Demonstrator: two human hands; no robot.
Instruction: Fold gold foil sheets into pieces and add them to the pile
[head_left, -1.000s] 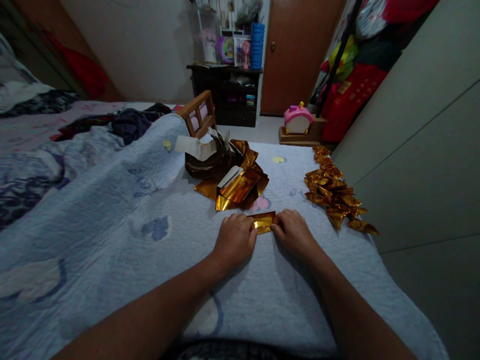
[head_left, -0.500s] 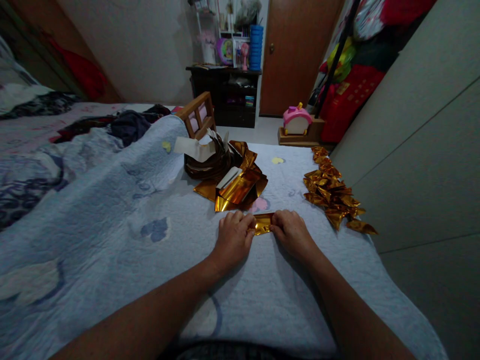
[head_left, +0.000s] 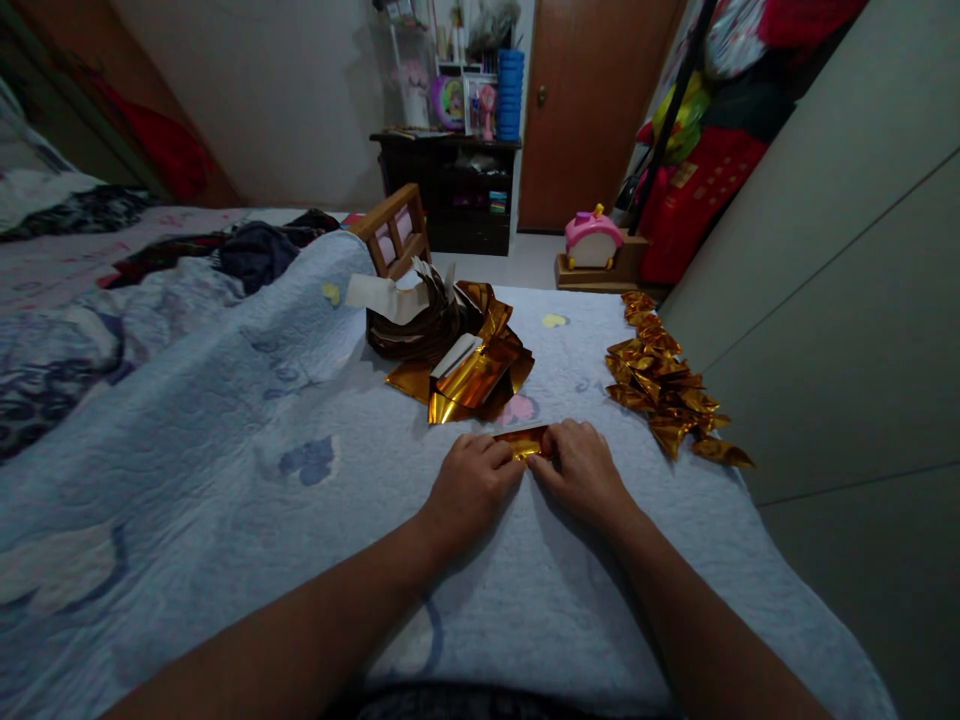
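A small sheet of gold foil paper [head_left: 525, 442], partly folded, lies on the quilt between my hands. My left hand [head_left: 476, 480] grips its left side with fingers curled. On the right side my right hand [head_left: 581, 460] pinches it, the thumb reaching in along the near edge. Both hands hide the ends of the paper. Just beyond them sits a loose pile of gold foil sheets [head_left: 480, 375], next to a bent stack of papers [head_left: 409, 330] with pale undersides. To the right runs a heap of folded gold pieces [head_left: 660, 385].
The pale blue quilt [head_left: 225, 500] covers the bed surface and bunches up at left. A small wooden rail [head_left: 390, 230] stands at the far edge. Beyond are a dark cabinet [head_left: 450, 190], a pink toy [head_left: 592, 240] and a door [head_left: 600, 110]. A pale wardrobe [head_left: 840, 280] borders the right side.
My right thumb has moved left along the paper's near edge, and my left hand has shifted slightly down. The hands are closer together at the near side. The piles look unchanged.
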